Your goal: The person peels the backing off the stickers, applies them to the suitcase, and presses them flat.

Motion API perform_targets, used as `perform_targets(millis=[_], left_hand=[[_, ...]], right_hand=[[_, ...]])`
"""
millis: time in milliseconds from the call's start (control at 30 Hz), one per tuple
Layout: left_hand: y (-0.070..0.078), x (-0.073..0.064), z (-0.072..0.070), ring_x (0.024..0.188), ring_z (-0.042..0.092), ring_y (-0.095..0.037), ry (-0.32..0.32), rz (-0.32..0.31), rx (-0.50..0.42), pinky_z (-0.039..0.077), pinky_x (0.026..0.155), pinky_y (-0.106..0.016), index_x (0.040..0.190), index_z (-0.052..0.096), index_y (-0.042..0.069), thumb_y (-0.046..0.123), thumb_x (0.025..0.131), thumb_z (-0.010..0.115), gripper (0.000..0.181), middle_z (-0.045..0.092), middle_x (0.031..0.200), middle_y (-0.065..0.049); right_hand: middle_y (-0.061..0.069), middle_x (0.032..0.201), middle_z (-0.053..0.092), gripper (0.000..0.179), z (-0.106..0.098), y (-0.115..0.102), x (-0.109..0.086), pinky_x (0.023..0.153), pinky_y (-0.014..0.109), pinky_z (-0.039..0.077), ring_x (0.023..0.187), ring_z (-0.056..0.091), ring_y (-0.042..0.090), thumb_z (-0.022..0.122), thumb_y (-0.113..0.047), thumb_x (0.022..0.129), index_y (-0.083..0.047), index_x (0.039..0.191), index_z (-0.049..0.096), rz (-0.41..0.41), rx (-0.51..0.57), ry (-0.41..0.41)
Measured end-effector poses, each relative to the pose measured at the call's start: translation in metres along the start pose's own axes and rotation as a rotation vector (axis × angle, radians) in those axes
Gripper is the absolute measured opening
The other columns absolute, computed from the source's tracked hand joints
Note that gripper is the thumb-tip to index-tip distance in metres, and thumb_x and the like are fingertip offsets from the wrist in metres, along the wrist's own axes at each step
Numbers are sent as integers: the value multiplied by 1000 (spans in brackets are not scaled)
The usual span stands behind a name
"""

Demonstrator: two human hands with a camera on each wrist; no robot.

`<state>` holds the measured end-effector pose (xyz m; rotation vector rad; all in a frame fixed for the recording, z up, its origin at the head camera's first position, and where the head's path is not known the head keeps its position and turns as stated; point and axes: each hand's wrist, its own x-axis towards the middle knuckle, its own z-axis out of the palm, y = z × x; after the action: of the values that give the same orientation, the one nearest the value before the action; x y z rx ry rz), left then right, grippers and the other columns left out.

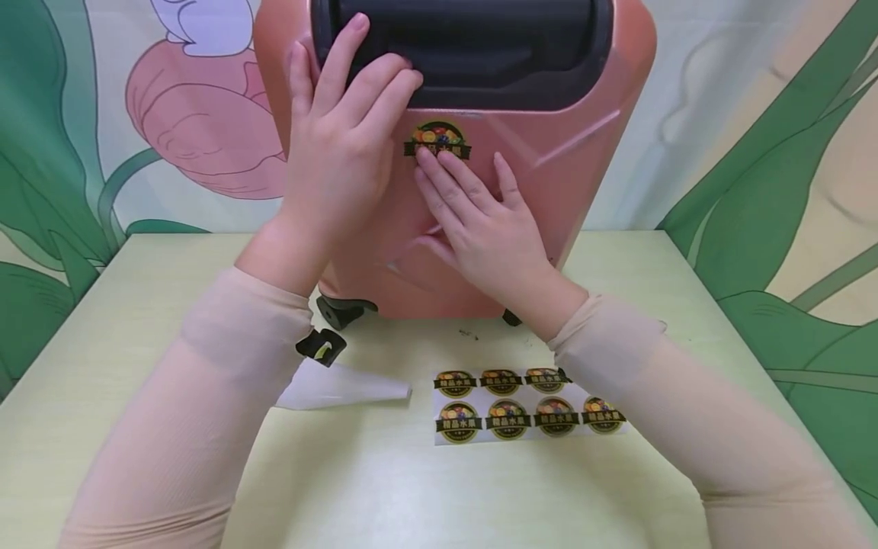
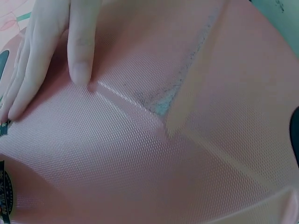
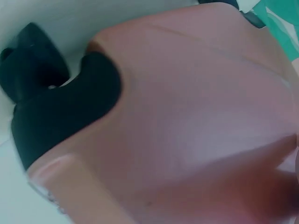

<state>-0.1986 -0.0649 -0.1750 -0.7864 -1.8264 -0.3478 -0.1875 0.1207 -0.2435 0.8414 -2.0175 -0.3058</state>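
A pink hard-shell suitcase point(image 1: 439, 282) with a black recessed panel point(image 1: 480, 61) stands upright on the table. On its shell, just below the panel, is a round fruit sticker point(image 1: 439, 136) with a dark banner. My right hand point(image 1: 490, 229) lies flat against the shell, its extended fingertips touching the sticker's lower part. My left hand point(image 1: 346, 145) rests on the suitcase's upper left, fingers spread over the panel's edge. In the left wrist view, parts of dark printed stickers point(image 2: 6, 193) show at the left edge, beside the right hand point(image 2: 51, 51).
A sheet of several round stickers point(image 1: 506, 395) lies on the table point(image 1: 329, 488) before the suitcase. Left of it is a white paper piece point(image 1: 350, 387), partly behind the left sleeve. Black wheels point(image 1: 343, 311) support the suitcase. A patterned cloth point(image 1: 727, 114) hangs behind.
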Motion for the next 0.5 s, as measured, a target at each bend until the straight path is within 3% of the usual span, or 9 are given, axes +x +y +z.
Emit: perform_targets(millis=[167, 367, 500], left_hand=[[0, 0, 1, 135, 31, -27, 0, -4, -11, 3, 110, -50, 118, 62, 7, 16, 100, 36, 32, 59, 121, -8], [1, 0, 5, 134, 31, -28, 9, -3, -34, 1, 110, -50, 118, 62, 6, 16, 100, 38, 31, 59, 121, -9], [3, -2, 6, 134, 30, -31, 0, -5, -38, 1, 110, -49, 118, 61, 4, 15, 100, 38, 31, 58, 121, -11]], right_hand=[[6, 149, 30, 69, 0, 9, -11, 109, 52, 13, 138, 23, 19, 45, -49, 95, -7, 146, 28, 47, -7, 17], [11, 152, 24, 75, 1, 15, -23, 109, 53, 8, 140, 15, 22, 47, -48, 93, -5, 148, 20, 137, 27, -9], [12, 150, 26, 75, 1, 8, -19, 109, 54, 9, 140, 18, 24, 48, -48, 93, -2, 147, 23, 98, 52, 6]])
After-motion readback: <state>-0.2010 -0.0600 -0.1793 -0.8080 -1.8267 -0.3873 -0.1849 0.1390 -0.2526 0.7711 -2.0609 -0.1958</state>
